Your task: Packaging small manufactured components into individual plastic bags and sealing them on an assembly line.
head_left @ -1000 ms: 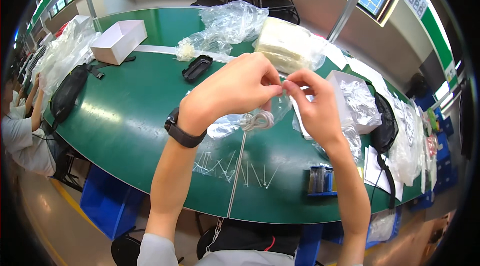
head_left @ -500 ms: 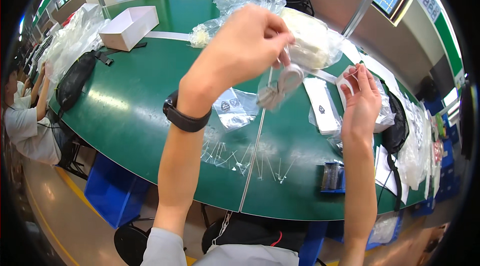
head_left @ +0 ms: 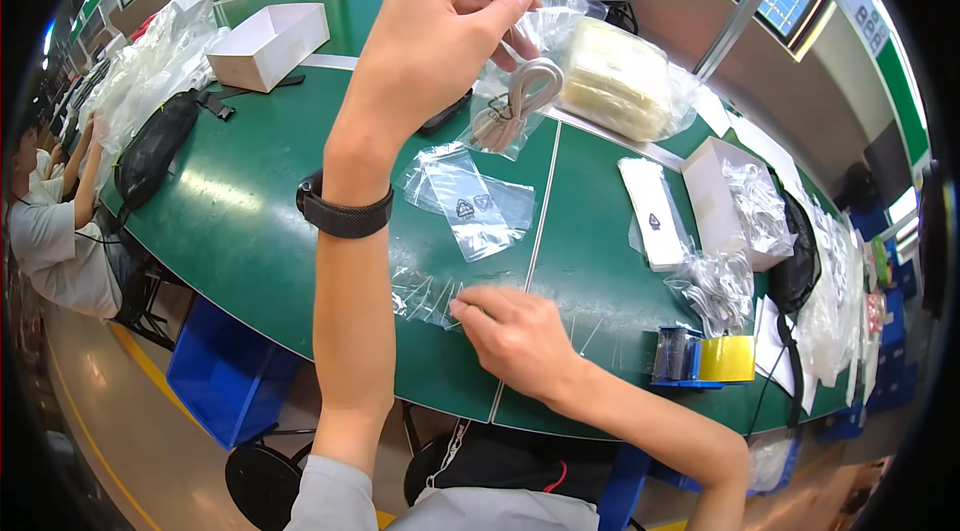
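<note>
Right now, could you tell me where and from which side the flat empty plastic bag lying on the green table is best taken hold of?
Probably at the near corner of the empty plastic bag, coming from the person's side. It lies flat and limp on the green table, so a pinch at a free edge should lift it; the right hand is nearest.

a flat bag (head_left: 470,203) is lying mid-table (head_left: 230,221); an open box (head_left: 268,44) is sitting at the far left edge, a tape dispenser (head_left: 703,361) near the right front edge.
</note>
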A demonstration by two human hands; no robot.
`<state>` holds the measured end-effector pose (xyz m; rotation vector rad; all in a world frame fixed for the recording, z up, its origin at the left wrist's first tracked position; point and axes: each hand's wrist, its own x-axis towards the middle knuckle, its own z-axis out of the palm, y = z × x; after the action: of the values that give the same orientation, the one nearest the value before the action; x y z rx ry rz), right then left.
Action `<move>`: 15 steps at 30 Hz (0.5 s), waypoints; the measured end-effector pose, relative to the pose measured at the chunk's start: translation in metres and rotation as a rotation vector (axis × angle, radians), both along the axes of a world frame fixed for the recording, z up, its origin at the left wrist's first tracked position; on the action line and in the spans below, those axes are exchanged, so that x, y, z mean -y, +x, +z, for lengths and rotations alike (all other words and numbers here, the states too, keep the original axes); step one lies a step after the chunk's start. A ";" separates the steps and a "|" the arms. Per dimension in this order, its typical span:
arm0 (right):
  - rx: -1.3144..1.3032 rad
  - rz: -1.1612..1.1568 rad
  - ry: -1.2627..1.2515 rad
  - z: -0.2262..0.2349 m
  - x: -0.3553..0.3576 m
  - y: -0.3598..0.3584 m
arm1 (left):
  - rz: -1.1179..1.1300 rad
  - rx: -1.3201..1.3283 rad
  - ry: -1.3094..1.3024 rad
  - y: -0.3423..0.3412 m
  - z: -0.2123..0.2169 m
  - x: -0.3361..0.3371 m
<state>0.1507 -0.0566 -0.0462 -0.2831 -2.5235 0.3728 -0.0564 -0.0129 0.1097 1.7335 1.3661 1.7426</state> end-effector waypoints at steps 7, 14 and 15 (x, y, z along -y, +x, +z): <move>0.106 -0.077 0.001 -0.018 0.031 0.012 | -0.027 -0.020 0.014 0.004 0.000 -0.005; 0.241 0.082 -0.057 -0.008 0.038 0.029 | -0.047 -0.023 0.013 0.012 0.000 -0.003; 0.238 0.082 -0.055 -0.007 0.038 0.031 | -0.055 -0.030 0.017 0.013 -0.001 -0.004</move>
<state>0.1820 -0.0942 -0.0534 -0.2590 -2.7675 0.4652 -0.0438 -0.0093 0.1091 1.7955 1.3064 1.7103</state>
